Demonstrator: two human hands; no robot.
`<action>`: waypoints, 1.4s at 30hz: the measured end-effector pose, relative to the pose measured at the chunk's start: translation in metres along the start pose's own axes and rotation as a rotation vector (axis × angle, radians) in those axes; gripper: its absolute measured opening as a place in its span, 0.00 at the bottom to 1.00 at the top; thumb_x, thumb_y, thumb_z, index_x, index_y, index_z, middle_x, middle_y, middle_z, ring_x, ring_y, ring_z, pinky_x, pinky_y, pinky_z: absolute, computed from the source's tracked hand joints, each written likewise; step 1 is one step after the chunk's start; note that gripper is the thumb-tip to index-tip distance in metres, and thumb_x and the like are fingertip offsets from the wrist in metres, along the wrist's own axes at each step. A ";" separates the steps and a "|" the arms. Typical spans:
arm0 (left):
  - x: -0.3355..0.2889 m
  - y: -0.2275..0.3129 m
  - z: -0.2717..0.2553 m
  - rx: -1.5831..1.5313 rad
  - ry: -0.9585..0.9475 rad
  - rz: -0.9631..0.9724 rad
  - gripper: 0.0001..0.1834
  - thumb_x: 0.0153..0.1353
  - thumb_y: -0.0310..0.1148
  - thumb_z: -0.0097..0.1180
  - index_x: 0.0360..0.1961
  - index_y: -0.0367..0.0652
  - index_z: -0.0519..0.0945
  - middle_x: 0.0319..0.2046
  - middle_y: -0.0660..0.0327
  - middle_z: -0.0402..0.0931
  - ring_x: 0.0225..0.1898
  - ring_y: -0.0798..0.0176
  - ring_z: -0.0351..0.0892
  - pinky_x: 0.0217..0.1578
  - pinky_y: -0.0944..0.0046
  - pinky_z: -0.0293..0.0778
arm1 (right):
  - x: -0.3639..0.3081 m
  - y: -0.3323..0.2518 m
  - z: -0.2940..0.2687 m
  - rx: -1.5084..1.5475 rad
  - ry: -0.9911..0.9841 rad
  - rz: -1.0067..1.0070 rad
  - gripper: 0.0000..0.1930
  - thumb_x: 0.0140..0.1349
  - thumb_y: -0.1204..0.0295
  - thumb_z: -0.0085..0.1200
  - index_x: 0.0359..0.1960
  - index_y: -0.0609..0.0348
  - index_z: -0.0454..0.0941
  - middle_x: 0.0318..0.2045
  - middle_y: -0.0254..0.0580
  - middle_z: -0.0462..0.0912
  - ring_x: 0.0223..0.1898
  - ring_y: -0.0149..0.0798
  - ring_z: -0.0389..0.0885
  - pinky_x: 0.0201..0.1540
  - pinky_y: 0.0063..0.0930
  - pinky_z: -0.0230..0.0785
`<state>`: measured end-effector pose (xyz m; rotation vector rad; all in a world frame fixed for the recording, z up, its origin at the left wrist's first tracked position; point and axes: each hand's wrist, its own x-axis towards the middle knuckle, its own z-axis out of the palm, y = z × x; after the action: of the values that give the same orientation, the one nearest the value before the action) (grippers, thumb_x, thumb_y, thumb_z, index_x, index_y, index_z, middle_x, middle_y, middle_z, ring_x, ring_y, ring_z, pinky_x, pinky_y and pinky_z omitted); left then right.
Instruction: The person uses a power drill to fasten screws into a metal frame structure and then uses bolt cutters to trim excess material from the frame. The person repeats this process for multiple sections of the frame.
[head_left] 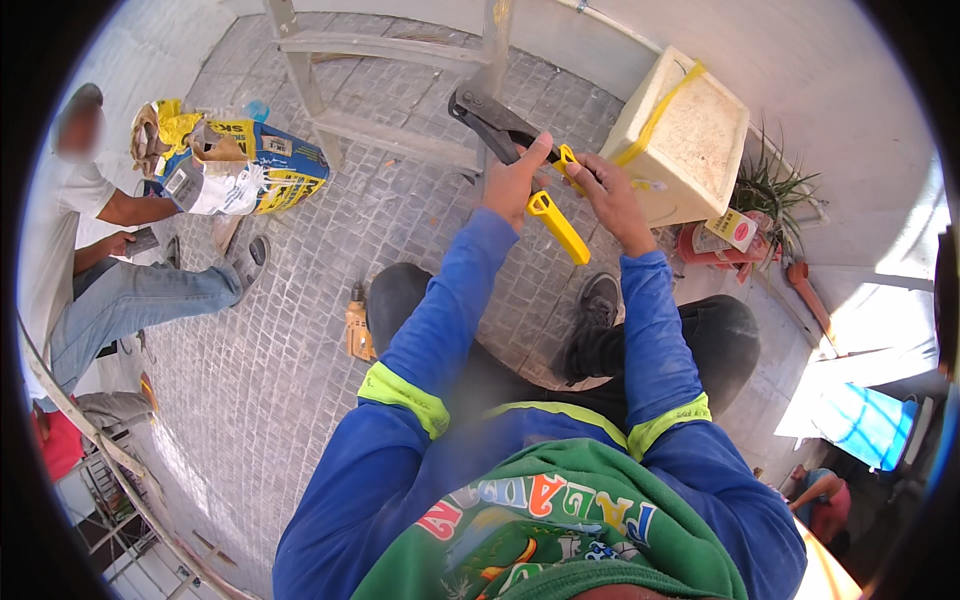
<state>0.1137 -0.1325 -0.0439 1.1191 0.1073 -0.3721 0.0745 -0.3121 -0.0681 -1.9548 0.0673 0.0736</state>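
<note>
From the head camera, the thing in hand is a large pliers-like tool (510,126), held up just past twelve o'clock from the middle of the view, well above the floor; its dark grey metal head is broad and rounded and points toward eleven, while two flat yellow grips end the handles. The left hand (515,182) is wrapped round the handle on its side, thumb up along the metal, and the lower grip (560,230) juts out beneath it toward five o'clock. The right hand (610,200) pinches the upper grip (568,166) between thumb and fingers — the two handles stand apart. Below is a grey floor (290,300) patterned in small cobble-like blocks, with paler dusty streaks. An orange-yellow drill (358,322) rests on it near nine o'clock, beside the wearer's knee. At ten lies a torn blue-and-yellow sack (290,170), and just beyond it a co-worker (85,220) in a white top and jeans holds a small dark flat piece. A dusty ladder-like frame (375,48) stands at eleven. Toward two is an off-white box (700,110) with a yellow strip, then a spiky green plant (785,190) by the pale wall (840,90). A red-orange tool (808,300) leans at three — a bright blue panel (870,425) and a crouching person (825,495) show round toward four.
</note>
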 end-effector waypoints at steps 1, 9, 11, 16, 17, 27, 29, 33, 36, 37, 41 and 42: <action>0.005 -0.008 0.007 -0.138 0.003 0.057 0.19 0.65 0.43 0.68 0.46 0.39 0.79 0.41 0.59 0.81 0.41 0.64 0.81 0.40 0.63 0.75 | -0.002 -0.003 -0.001 0.010 0.009 0.038 0.23 0.73 0.55 0.54 0.56 0.62 0.81 0.40 0.46 0.85 0.45 0.40 0.82 0.52 0.34 0.72; 0.014 -0.017 0.017 -0.228 0.007 0.111 0.16 0.71 0.40 0.61 0.43 0.35 0.79 0.40 0.54 0.82 0.52 0.55 0.83 0.54 0.54 0.79 | -0.036 -0.038 0.007 -0.650 0.056 -0.176 0.53 0.51 0.48 0.74 0.71 0.69 0.62 0.57 0.61 0.79 0.59 0.58 0.80 0.60 0.47 0.73; 0.016 -0.018 0.023 -0.202 0.052 0.128 0.17 0.70 0.40 0.62 0.42 0.33 0.79 0.36 0.54 0.82 0.49 0.54 0.85 0.52 0.55 0.80 | -0.033 -0.037 0.011 -0.674 0.100 -0.167 0.53 0.48 0.50 0.76 0.69 0.68 0.63 0.56 0.61 0.79 0.57 0.61 0.80 0.58 0.48 0.73; 0.026 -0.023 0.037 -0.269 0.217 0.169 0.15 0.63 0.36 0.71 0.36 0.39 0.76 0.27 0.58 0.81 0.33 0.60 0.86 0.38 0.59 0.81 | -0.014 -0.018 0.009 -0.563 0.166 -0.129 0.35 0.47 0.58 0.75 0.56 0.61 0.76 0.45 0.54 0.83 0.48 0.59 0.83 0.49 0.48 0.76; 0.029 -0.024 0.039 -0.291 0.210 0.201 0.15 0.63 0.35 0.71 0.35 0.39 0.76 0.26 0.58 0.81 0.31 0.59 0.86 0.37 0.59 0.82 | -0.011 -0.014 0.008 -0.571 0.199 -0.178 0.32 0.48 0.58 0.74 0.53 0.60 0.78 0.44 0.53 0.84 0.46 0.59 0.84 0.47 0.48 0.76; 0.026 -0.017 0.038 -0.127 0.224 0.228 0.19 0.62 0.33 0.72 0.44 0.38 0.74 0.32 0.57 0.82 0.34 0.64 0.85 0.34 0.64 0.81 | -0.002 0.003 -0.007 -0.138 0.002 -0.178 0.23 0.62 0.58 0.67 0.52 0.61 0.80 0.43 0.45 0.84 0.44 0.43 0.84 0.50 0.34 0.74; 0.023 -0.015 0.026 0.031 0.226 0.239 0.22 0.60 0.32 0.72 0.48 0.37 0.74 0.38 0.57 0.82 0.37 0.66 0.84 0.34 0.65 0.80 | -0.002 0.006 -0.012 0.056 -0.086 -0.101 0.21 0.68 0.58 0.62 0.54 0.62 0.80 0.43 0.41 0.84 0.46 0.36 0.81 0.52 0.31 0.72; 0.006 0.008 -0.014 0.260 -0.153 -0.042 0.38 0.61 0.33 0.68 0.68 0.34 0.63 0.45 0.61 0.78 0.45 0.65 0.80 0.46 0.66 0.77 | 0.001 0.008 -0.015 -0.023 -0.033 -0.042 0.23 0.72 0.56 0.57 0.58 0.61 0.80 0.47 0.42 0.85 0.49 0.36 0.81 0.56 0.31 0.71; -0.013 0.033 -0.038 0.418 -0.212 -0.151 0.43 0.61 0.33 0.67 0.72 0.31 0.59 0.43 0.62 0.77 0.44 0.64 0.80 0.44 0.64 0.78 | 0.004 0.007 -0.018 -0.072 0.013 -0.070 0.24 0.71 0.55 0.58 0.59 0.60 0.81 0.48 0.43 0.86 0.49 0.37 0.81 0.56 0.32 0.71; -0.019 0.043 -0.047 0.501 -0.234 -0.162 0.44 0.61 0.33 0.66 0.73 0.30 0.58 0.43 0.62 0.77 0.44 0.64 0.79 0.44 0.64 0.78 | 0.004 0.007 -0.018 -0.069 0.052 -0.060 0.23 0.71 0.56 0.58 0.59 0.60 0.81 0.47 0.43 0.86 0.48 0.36 0.81 0.55 0.31 0.71; -0.022 0.042 -0.037 0.407 -0.169 -0.068 0.31 0.60 0.39 0.70 0.57 0.33 0.70 0.40 0.62 0.78 0.44 0.66 0.78 0.45 0.63 0.76 | 0.001 0.008 -0.011 -0.082 0.070 -0.153 0.23 0.72 0.56 0.58 0.59 0.60 0.81 0.44 0.42 0.86 0.47 0.34 0.81 0.53 0.30 0.71; -0.020 0.032 -0.027 0.359 -0.096 -0.071 0.23 0.59 0.40 0.71 0.48 0.36 0.78 0.38 0.63 0.78 0.42 0.67 0.78 0.46 0.64 0.75 | 0.000 0.007 -0.010 -0.060 0.045 -0.120 0.23 0.72 0.56 0.58 0.59 0.61 0.81 0.44 0.42 0.86 0.47 0.34 0.81 0.53 0.30 0.71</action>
<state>0.1088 -0.0916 -0.0231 1.4519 -0.0060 -0.5217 0.0746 -0.3245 -0.0710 -2.0168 -0.0227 -0.0479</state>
